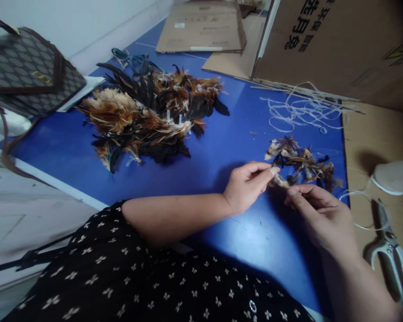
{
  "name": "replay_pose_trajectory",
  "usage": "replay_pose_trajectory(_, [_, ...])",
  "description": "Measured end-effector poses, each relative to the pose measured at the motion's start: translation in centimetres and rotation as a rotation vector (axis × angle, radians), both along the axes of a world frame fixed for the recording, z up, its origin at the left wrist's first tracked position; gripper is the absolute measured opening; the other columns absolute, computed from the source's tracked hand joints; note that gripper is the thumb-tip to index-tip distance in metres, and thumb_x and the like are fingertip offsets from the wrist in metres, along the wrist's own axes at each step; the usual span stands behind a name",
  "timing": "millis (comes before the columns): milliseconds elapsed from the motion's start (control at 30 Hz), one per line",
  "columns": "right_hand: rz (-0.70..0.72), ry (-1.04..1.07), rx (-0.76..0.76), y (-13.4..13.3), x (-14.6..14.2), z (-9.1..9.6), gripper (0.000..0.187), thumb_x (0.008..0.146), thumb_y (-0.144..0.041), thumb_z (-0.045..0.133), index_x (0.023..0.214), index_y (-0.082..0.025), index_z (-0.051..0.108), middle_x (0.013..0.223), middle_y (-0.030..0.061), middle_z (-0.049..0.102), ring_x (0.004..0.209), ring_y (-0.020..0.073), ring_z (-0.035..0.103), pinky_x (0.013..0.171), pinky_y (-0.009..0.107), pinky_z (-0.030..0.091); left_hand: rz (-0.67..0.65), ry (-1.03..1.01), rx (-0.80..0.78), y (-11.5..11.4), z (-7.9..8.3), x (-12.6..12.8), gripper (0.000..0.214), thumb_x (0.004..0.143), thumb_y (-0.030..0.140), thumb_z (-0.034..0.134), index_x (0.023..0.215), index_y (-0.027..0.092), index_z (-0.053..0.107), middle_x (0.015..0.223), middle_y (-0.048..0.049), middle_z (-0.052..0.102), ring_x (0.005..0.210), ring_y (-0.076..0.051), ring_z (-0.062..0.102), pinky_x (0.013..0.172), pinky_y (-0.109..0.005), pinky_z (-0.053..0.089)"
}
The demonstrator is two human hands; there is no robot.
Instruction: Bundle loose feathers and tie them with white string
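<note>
Between my two hands is a small brown-and-cream feather [279, 180], pinched at both ends just above the blue table. My left hand [246, 185] grips its left end between thumb and fingertips. The right end sits in a thumb-and-finger pinch of my right hand [322, 212]. Just beyond my fingers lies a loose pile of short brown, cream and black feathers [304, 162]. Farther left, a much larger heap of long black and rust feathers [147, 118] spreads over the table, some tied in bunches with white strips.
White string [297, 109] lies tangled by thin sticks [309, 91] at the back right. Scissors [389, 255] and a cone of thread [396, 176] are at the right. Cardboard [342, 49] stands behind. A patterned handbag [30, 71] sits at the left edge.
</note>
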State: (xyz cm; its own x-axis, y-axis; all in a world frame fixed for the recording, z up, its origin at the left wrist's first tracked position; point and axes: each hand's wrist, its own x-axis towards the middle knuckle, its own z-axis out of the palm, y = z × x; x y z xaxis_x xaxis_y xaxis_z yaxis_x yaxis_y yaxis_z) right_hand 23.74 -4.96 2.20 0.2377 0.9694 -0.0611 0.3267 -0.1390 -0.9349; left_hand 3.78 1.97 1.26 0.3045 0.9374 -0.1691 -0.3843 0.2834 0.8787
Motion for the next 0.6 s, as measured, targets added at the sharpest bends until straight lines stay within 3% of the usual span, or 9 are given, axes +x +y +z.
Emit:
replay_pose_trajectory(167, [-0.168,0.073,0.057,0.4,0.8,-0.2,0.042,0.087,-0.063,0.099,0.102,-0.026,0.085,0.084,0.0013,0.078,0.072,0.0165,0.068,0.063,0.028,0.058,0.102,0.020,0.029,0.6,0.4,-0.4,0.040,0.092,0.056,0.091,0.098,0.019,0.078,0.071,0.0035,0.062,0.064,-0.009,0.054,0.057,-0.026,0.043])
replay_pose_trajectory(267, [-0.273,0.194,0.081,1.0,1.0,-0.2,0.038,0.087,-0.057,0.100,0.102,-0.026,0.084,0.085,0.0013,0.076,0.069,0.0162,0.065,0.059,0.029,0.057,0.068,0.022,0.021,0.4,0.4,-0.4,0.038,0.098,0.055,0.086,0.103,0.018,0.079,0.068,0.0038,0.062,0.060,-0.007,0.051,0.055,-0.024,0.040])
replay_pose_trajectory(367, [-0.220,0.358,0.034,1.4,1.9,0.0,0.032,0.097,-0.058,0.088,0.105,-0.027,0.084,0.091,0.0026,0.079,0.065,0.0173,0.067,0.060,0.034,0.063,-0.014,-0.008,-0.016,-0.1,0.5,-0.3,0.039,0.100,0.055,0.084,0.106,0.017,0.079,0.070,0.0017,0.066,0.057,-0.007,0.053,0.051,-0.024,0.037])
replay_pose_trajectory(433, [-0.087,0.409,-0.006,1.5,2.5,0.4,0.039,0.110,-0.064,0.066,0.112,-0.030,0.085,0.101,0.0067,0.085,0.077,0.0235,0.079,0.075,0.044,0.072,-0.061,-0.025,-0.033,-0.4,0.6,-0.2,0.041,0.097,0.057,0.086,0.101,0.017,0.077,0.078,-0.0014,0.073,0.056,-0.007,0.056,0.048,-0.024,0.036])
replay_pose_trajectory(500, [0.015,0.434,-0.008,1.5,2.8,0.8,0.054,0.117,-0.067,0.045,0.120,-0.032,0.086,0.119,0.0111,0.090,0.104,0.0303,0.088,0.097,0.055,0.074,-0.110,-0.030,-0.036,-0.8,0.8,-0.1,0.044,0.093,0.058,0.091,0.096,0.017,0.075,0.084,-0.0032,0.077,0.056,-0.007,0.056,0.048,-0.024,0.038])
replay_pose_trajectory(600, [0.027,0.525,0.019,1.4,2.2,1.2,0.060,0.117,-0.067,0.040,0.123,-0.030,0.087,0.138,0.0148,0.088,0.134,0.0365,0.083,0.117,0.065,0.067,-0.177,-0.033,-0.027,-1.1,0.8,0.0,0.043,0.090,0.056,0.094,0.092,0.018,0.074,0.080,-0.0010,0.075,0.056,-0.006,0.056,0.052,-0.024,0.043])
